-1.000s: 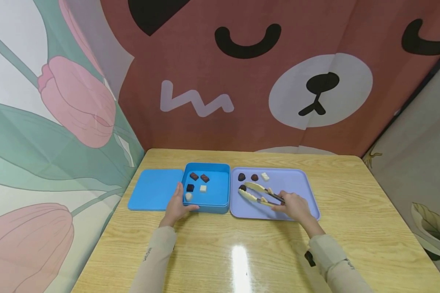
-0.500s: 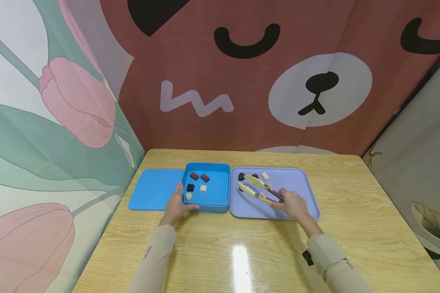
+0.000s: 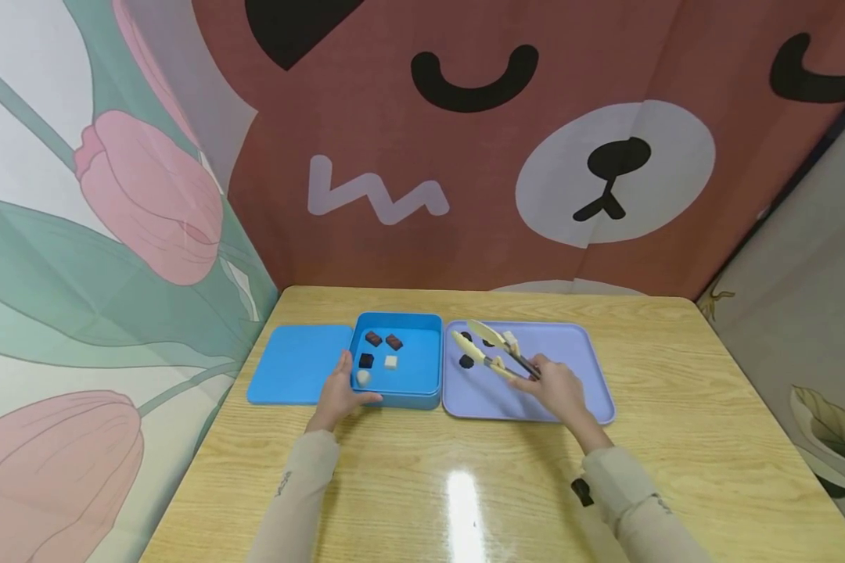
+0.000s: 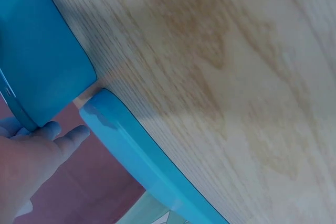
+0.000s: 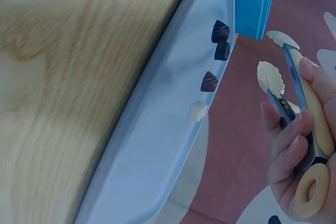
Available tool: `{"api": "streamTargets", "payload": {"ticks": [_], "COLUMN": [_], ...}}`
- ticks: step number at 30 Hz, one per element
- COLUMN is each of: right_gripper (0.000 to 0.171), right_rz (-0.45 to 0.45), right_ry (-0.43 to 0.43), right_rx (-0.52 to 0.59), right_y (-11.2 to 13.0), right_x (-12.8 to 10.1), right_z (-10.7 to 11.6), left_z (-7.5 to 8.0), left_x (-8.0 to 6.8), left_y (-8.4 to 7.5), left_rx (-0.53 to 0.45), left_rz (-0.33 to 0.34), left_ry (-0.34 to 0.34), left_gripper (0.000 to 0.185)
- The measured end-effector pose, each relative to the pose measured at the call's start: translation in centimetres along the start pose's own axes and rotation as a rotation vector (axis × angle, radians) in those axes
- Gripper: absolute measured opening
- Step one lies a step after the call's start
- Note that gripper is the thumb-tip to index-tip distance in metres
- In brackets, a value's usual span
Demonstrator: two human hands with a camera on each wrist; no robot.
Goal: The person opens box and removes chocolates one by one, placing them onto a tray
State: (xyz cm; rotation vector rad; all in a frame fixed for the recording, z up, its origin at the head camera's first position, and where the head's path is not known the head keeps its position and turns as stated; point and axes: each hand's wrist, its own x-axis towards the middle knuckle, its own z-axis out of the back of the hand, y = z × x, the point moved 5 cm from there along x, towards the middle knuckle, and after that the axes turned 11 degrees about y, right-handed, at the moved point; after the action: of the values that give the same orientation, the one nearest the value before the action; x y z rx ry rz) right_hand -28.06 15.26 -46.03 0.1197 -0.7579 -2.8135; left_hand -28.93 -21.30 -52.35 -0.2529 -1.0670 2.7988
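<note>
My left hand [image 3: 338,400] rests at the near left corner of the blue box [image 3: 411,400], thumb along the front wall and fingers along the left side. Inside the box lie two brown striped chocolates [image 3: 393,342], a dark square chocolate [image 3: 365,360], a white square chocolate [image 3: 390,362] and a pale rounded one [image 3: 363,378]. My right hand [image 3: 559,389] grips cream-tipped tongs [image 5: 270,78]; their tips are spread with nothing between them, raised over the lilac tray [image 3: 556,352]. On the tray are several chocolates: dark ones [image 5: 220,31] and a white one [image 5: 198,111].
The blue lid [image 3: 299,365] lies flat left of the box. The tray stands close against the box's right side. Wooden table surface [image 3: 394,469] spreads in front, and a printed curtain [image 3: 373,258] hangs behind the table's back edge.
My right hand has lifted the tongs up and away from the near dark chocolate, toward the tray's back left. That chocolate shows again on the tray. My left hand stays at the box.
</note>
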Motion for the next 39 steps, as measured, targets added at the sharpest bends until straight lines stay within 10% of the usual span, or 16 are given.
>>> {"api": "streamTargets", "payload": {"ticks": [26, 39], "right_gripper": [0.047, 0.044], "right_rz": [0.064, 0.042], "right_ry": [0.099, 0.159], "right_rx": [-0.092, -0.134], "right_y": [6.4, 8.2], "right_x": [3.0, 4.5], "right_z": [-2.5, -3.5], "left_z": [0.2, 1.0], "left_x": [0.1, 0.4], "left_y": [-0.1, -0.6], "left_rx": [0.013, 0.191], "left_rz": [0.051, 0.02], "left_ry": [0.017, 0.016], "left_gripper": [0.114, 0.113]}}
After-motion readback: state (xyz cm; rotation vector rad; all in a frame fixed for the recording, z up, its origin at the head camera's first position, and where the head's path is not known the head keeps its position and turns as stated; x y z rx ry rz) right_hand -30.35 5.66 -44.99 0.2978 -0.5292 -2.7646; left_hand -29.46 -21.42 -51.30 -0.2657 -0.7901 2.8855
